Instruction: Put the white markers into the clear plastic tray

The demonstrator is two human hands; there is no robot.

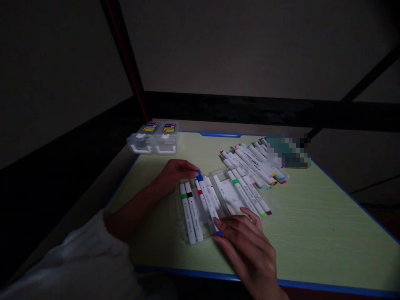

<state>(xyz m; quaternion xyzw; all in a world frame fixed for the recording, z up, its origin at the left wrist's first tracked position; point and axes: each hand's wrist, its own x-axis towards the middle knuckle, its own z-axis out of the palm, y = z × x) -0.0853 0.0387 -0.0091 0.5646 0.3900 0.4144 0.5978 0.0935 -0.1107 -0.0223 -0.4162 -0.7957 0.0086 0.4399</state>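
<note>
Right hand [246, 246] on blue marker's [208, 203] near end

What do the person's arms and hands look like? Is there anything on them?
Both hands are bare, with no gloves. I can't make out any rings or watch in the dim light. The left hand comes out of a fluffy white sleeve pushed up the forearm. The right hand shows no sleeve in view.

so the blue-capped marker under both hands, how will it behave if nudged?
The blue-capped marker looks like a rigid, slim plastic barrel, so probably stiff and light. Lying flat among other markers in the clear case, it likely slides or rolls little; neighbours would stop it.
</note>
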